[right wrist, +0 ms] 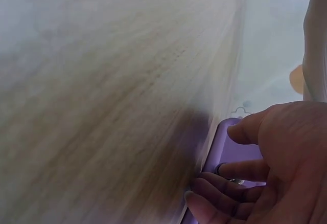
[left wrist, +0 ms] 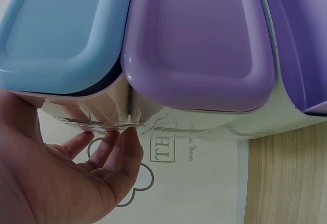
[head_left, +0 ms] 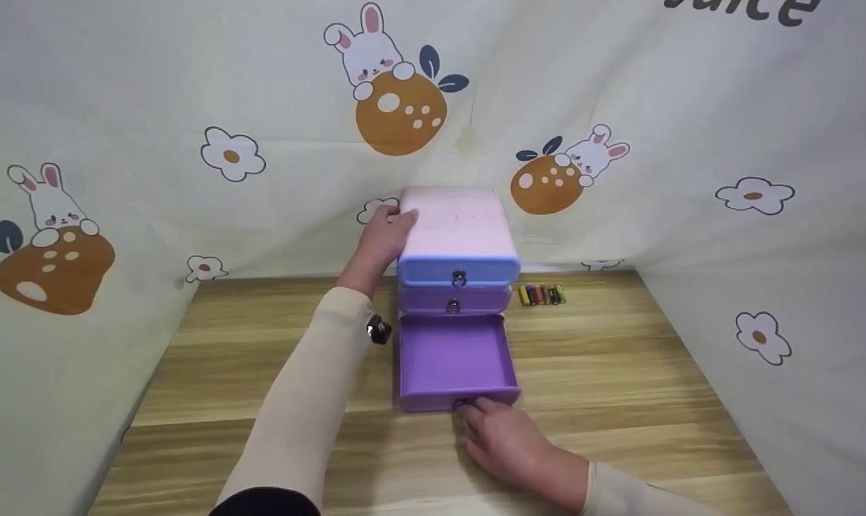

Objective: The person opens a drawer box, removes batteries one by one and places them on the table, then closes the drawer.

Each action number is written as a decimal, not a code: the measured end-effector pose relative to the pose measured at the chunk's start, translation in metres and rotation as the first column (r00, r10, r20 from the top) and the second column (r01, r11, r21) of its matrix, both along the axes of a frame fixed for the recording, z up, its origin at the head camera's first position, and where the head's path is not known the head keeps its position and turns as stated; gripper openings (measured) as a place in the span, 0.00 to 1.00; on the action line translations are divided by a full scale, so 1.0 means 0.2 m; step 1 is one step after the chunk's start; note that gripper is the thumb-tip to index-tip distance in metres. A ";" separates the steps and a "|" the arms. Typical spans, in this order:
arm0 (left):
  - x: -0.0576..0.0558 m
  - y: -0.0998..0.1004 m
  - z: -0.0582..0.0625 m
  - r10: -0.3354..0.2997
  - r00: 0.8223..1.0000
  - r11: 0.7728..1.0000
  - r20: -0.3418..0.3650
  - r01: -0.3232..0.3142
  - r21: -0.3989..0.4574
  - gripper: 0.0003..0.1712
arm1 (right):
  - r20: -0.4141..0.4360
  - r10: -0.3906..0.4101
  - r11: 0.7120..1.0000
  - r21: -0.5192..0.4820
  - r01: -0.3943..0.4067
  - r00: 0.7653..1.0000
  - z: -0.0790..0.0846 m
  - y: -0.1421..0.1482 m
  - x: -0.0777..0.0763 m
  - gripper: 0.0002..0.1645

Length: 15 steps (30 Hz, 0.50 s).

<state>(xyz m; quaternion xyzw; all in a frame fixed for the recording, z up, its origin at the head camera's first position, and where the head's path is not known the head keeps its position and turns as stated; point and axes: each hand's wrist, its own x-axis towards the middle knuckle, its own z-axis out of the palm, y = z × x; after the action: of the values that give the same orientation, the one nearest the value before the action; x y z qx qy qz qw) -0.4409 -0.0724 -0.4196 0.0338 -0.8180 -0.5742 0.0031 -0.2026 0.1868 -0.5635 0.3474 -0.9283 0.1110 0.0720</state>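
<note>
A small plastic drawer cabinet [head_left: 456,222] with a pale pink top stands against the back cloth. Its blue top drawer [head_left: 433,271] and purple middle drawer [head_left: 422,299] are closed. The purple bottom drawer [head_left: 454,351] is pulled far out, with nothing inside. My left hand [head_left: 386,240] steadies the cabinet's left side, thumb by the top edge; in the left wrist view its fingertips touch the side wall. At the bottom drawer's front, my right hand [head_left: 508,437] has a finger hooked at the dark ring pull [right wrist: 218,170], the other fingers curled below.
Several batteries [head_left: 543,294] lie in a row on the wood-grain table [head_left: 605,373], right of the cabinet. Cloth printed with rabbits and flowers [head_left: 297,215] encloses the table at the back and sides. A small black device [head_left: 378,330] sits at the left wrist.
</note>
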 end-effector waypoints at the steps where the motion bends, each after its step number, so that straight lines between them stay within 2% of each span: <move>1: 0.00 0.00 0.00 0.000 1.000 1.000 -0.002 0.000 0.003 0.41 | 0.004 -0.001 1.000 -0.002 0.001 1.000 0.00 0.00 0.00 0.24; 6: 0.01 0.00 0.01 0.000 1.000 1.000 -0.011 0.000 0.026 0.40 | 0.040 -0.014 1.000 -0.023 0.015 0.999 0.00 -0.02 -0.01 0.23; 10: 0.01 0.01 0.01 -0.005 1.000 1.000 0.010 0.004 0.022 0.40 | 0.061 -0.032 0.997 -0.063 0.036 0.998 0.01 -0.03 -0.02 0.14; 12: 0.01 0.01 0.01 -0.005 1.000 1.000 0.015 0.005 0.017 0.41 | 0.054 -0.036 0.995 -0.089 0.041 0.998 0.01 -0.03 -0.04 0.11; 15: 0.00 0.00 0.01 -0.009 1.000 1.000 0.015 0.009 0.011 0.41 | 0.026 -0.037 0.991 -0.131 0.040 0.999 0.00 -0.03 -0.06 0.11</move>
<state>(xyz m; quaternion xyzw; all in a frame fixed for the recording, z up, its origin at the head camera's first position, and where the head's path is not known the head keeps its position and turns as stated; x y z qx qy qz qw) -0.4401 -0.0714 -0.4184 0.0347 -0.8150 -0.5784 -0.0058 -0.2145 0.1798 -0.5634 0.3225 -0.9263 0.1745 0.0862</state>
